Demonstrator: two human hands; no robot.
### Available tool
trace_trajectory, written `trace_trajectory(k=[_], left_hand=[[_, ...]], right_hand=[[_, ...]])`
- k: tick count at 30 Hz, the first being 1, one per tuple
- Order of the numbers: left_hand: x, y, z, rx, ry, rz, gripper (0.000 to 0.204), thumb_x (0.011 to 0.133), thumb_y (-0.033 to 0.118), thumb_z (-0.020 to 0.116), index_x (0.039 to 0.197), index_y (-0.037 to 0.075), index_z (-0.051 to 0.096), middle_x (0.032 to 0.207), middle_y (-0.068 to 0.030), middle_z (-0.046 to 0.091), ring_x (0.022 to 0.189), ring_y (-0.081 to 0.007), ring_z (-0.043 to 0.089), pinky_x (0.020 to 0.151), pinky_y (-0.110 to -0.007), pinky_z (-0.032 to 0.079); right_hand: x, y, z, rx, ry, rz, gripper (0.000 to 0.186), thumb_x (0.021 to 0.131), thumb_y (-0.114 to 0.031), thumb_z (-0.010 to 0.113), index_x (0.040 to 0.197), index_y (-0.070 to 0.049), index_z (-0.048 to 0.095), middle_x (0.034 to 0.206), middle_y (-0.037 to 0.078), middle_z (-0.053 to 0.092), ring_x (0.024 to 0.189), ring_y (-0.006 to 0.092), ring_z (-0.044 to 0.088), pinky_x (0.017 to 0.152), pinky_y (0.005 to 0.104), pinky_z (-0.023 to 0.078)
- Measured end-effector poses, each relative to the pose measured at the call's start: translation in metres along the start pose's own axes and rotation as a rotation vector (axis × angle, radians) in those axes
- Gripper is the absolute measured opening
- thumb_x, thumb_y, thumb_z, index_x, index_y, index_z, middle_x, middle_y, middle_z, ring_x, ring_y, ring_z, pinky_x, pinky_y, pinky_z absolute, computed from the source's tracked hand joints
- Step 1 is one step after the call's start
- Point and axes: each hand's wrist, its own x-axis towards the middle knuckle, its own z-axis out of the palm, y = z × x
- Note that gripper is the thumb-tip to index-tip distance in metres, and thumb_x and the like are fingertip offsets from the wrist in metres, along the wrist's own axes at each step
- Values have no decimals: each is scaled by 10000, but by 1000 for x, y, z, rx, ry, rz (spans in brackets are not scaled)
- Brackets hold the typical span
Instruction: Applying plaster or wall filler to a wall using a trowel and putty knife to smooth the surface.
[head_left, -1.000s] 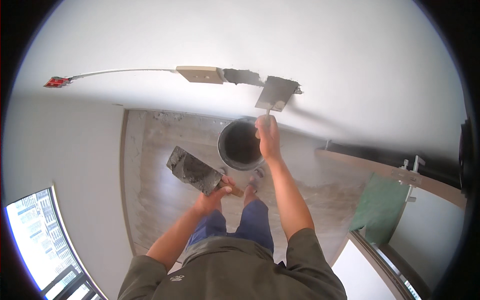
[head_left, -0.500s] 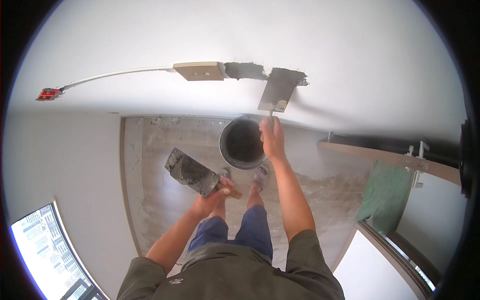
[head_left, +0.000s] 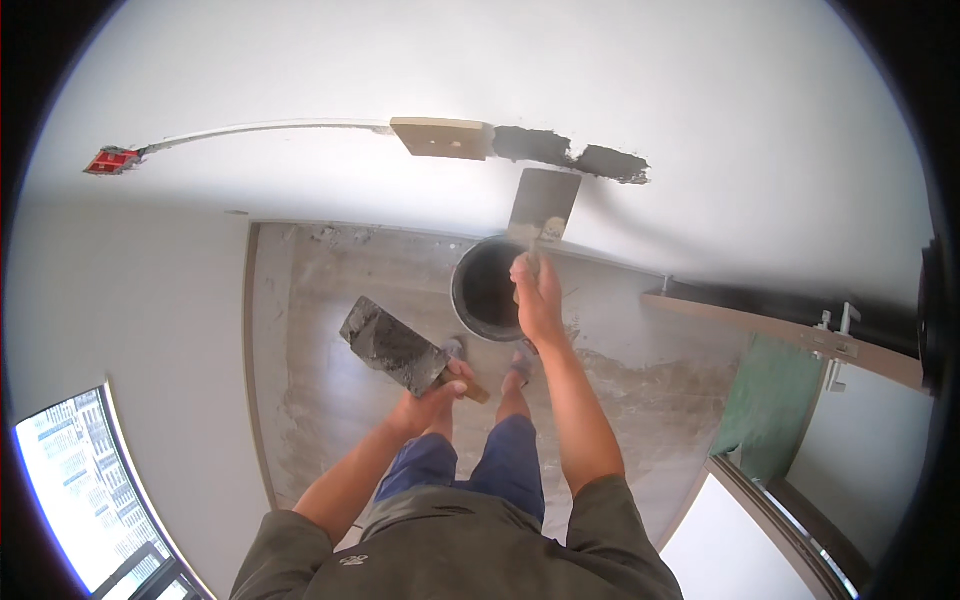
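Observation:
My right hand (head_left: 540,300) grips the handle of a flat grey trowel (head_left: 543,200); its blade sits just below two rough grey plaster patches (head_left: 530,145) on the white wall (head_left: 650,80). I cannot tell whether the blade touches the wall. A beige plate (head_left: 440,138) borders the patches on the left. My left hand (head_left: 435,398) is closed on the wooden handle of a wide trowel (head_left: 390,345) loaded with wet grey mortar. A black bucket (head_left: 477,290) stands on the floor below the right trowel, partly behind my right hand.
A red wall box (head_left: 110,160) sits at the far left along a narrow groove. A stained floor (head_left: 330,420) surrounds my feet. A window (head_left: 60,480) is at lower left. At right are a beige board with metal fittings (head_left: 700,310), a green panel (head_left: 760,390) and framed panels.
The right trowel has come down off the right-hand patch, which now shows as grey plaster above the blade. My right hand moved slightly lower. The left trowel has shifted a little.

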Motion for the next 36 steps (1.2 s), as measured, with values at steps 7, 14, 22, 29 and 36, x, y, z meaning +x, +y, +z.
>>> trace_trajectory(k=[7, 14, 22, 29, 36], left_hand=[[-7, 1, -13, -10, 14, -2, 197, 879, 45, 638, 1032, 65, 515, 1074, -74, 590, 953, -164, 549, 830, -330, 477], [-11, -3, -28, -12, 30, 2, 213, 872, 40, 645, 1044, 65, 521, 1082, -73, 591, 1041, -185, 535, 924, -353, 438], [-9, 2, -29, -44, 37, -17, 216, 868, 34, 647, 1043, 64, 523, 1086, -79, 597, 1079, -198, 529, 970, -368, 416], [-10, 1, -30, -39, 11, 4, 201, 880, 42, 644, 1037, 63, 520, 1088, -83, 601, 1062, -196, 537, 936, -361, 438], [-17, 4, -26, -72, -7, 15, 214, 889, 46, 641, 1057, 74, 512, 1101, -80, 589, 959, -173, 553, 836, -341, 474]], right_hand=[[22, -15, 32, -9, -7, -98, 340, 995, -391, 495, 957, -58, 548, 816, 6, 551, 613, 83, 477, 568, 245, 400], [33, 1, 38, -59, 73, -98, 321, 988, -379, 502, 980, -61, 542, 797, 15, 566, 589, 82, 475, 543, 255, 392], [32, 2, 37, -1, 44, -50, 303, 1013, -321, 508, 962, -23, 520, 782, 76, 552, 729, 195, 506, 705, 333, 432], [17, 4, 33, -86, 94, 4, 348, 983, -376, 532, 981, -29, 540, 801, 66, 565, 713, 163, 522, 649, 301, 432], [-8, -18, 32, -41, 84, 199, 358, 960, -391, 568, 997, -36, 535, 833, 27, 546, 729, 100, 507, 625, 251, 433]])
